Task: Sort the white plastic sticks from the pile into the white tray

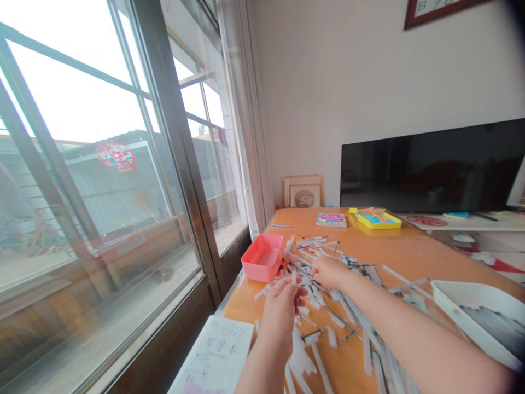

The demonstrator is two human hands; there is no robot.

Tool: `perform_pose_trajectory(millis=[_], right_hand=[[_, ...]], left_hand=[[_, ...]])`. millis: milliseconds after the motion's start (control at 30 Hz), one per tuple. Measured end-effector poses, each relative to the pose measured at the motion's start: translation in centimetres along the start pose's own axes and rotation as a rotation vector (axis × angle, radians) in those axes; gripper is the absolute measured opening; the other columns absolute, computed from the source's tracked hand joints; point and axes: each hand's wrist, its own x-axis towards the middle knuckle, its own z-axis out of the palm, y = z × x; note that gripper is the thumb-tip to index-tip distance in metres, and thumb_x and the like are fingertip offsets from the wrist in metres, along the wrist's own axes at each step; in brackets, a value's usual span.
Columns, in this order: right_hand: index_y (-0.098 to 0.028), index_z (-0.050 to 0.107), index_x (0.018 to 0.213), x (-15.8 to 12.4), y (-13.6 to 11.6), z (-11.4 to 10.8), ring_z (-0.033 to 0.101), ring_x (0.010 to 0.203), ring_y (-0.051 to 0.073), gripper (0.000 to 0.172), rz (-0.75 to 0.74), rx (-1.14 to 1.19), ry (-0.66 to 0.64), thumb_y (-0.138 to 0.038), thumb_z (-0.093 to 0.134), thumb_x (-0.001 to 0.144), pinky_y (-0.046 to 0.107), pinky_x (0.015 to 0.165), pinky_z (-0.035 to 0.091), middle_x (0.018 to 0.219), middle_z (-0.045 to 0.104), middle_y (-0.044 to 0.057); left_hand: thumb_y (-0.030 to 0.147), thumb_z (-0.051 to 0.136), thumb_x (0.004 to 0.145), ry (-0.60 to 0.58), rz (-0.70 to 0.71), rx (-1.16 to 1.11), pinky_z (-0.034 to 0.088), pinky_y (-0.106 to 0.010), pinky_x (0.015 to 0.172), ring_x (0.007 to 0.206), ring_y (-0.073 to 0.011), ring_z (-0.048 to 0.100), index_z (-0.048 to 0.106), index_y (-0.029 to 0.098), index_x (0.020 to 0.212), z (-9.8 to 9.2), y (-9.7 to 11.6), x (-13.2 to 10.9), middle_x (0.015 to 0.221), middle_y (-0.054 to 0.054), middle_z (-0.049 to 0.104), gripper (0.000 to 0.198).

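Observation:
My left hand [279, 300] is closed, with a short translucent white tube [294, 277] upright between thumb and fingers. It hovers over the near left of a scattered pile of whitish plastic tubes [301, 358] and thin black sticks [337, 319]. Farther forward, my right hand [328, 271] reaches into the same pile, fingers pinched together and pointing down and left. What its fingertips hold, if anything, is hidden among the pieces. A pink plastic basket [262, 268] stands just beyond my left hand, and its visible floor is bare.
A white tray [445, 295] with dark sticks in it stands at the right. A handwritten notebook [217, 350] lies at the near left edge. Toward the back are a purple booklet [331, 220], a yellow tray [383, 223] and a pen [283, 226]. Window frames line the left.

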Motion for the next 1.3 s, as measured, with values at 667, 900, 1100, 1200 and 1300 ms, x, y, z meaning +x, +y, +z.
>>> perform_pose_trajectory(millis=[667, 900, 1100, 1200, 1300], right_hand=[[-0.018, 0.064, 0.106, -13.0, -1.1, -6.8, 0.058, 0.063, 0.012, 0.030, 0.072, 1.072, 0.113, -0.035, 0.065, 0.081, 0.024, 0.059, 0.046, 0.075, 0.065, -0.002], [-0.019, 0.067, 0.100, -16.2, -1.5, -7.3, 0.066, 0.087, 0.017, 0.025, 0.085, 1.485, 0.005, -0.037, 0.071, 0.083, 0.032, 0.080, 0.052, 0.096, 0.072, 0.007], [-0.019, 0.066, 0.098, -15.6, -1.0, -6.6, 0.061, 0.080, 0.014, 0.020, 0.032, 1.496, -0.016, -0.033, 0.070, 0.084, 0.026, 0.070, 0.047, 0.090, 0.070, 0.003], [-0.019, 0.066, 0.098, -15.5, -1.0, -6.4, 0.061, 0.083, 0.015, 0.019, 0.033, 1.501, -0.036, -0.033, 0.069, 0.086, 0.027, 0.071, 0.047, 0.095, 0.069, 0.004], [-0.018, 0.066, 0.098, -15.3, -1.0, -6.3, 0.057, 0.076, 0.013, 0.019, 0.016, 1.452, 0.018, -0.031, 0.069, 0.085, 0.027, 0.071, 0.046, 0.082, 0.065, 0.000]], left_hand=[[0.042, 0.065, 0.083, -0.321, -0.025, 0.027, 0.036, -0.027, 0.063, 0.064, -0.0128, 0.054, 0.066, 0.017, 0.094, 1.6, 0.7, -1.9, 0.083, -0.006, 0.070, 0.027], [0.034, 0.066, 0.084, -0.406, 0.023, 0.040, 0.038, -0.027, 0.068, 0.072, -0.0139, 0.056, 0.062, 0.017, 0.089, 2.0, 1.2, -2.6, 0.092, -0.008, 0.070, 0.017], [0.036, 0.072, 0.081, -0.404, 0.017, 0.093, 0.039, -0.027, 0.070, 0.074, -0.0139, 0.057, 0.066, 0.016, 0.092, 1.8, 1.0, -2.3, 0.091, -0.007, 0.069, 0.024], [0.038, 0.074, 0.079, -0.399, 0.014, 0.098, 0.038, -0.027, 0.069, 0.074, -0.0138, 0.057, 0.068, 0.016, 0.093, 1.7, 0.9, -2.2, 0.090, -0.006, 0.069, 0.027], [0.036, 0.075, 0.079, -0.406, 0.005, 0.099, 0.038, -0.026, 0.068, 0.072, -0.0130, 0.056, 0.068, 0.015, 0.091, 1.8, 0.9, -2.2, 0.085, -0.004, 0.066, 0.026]])
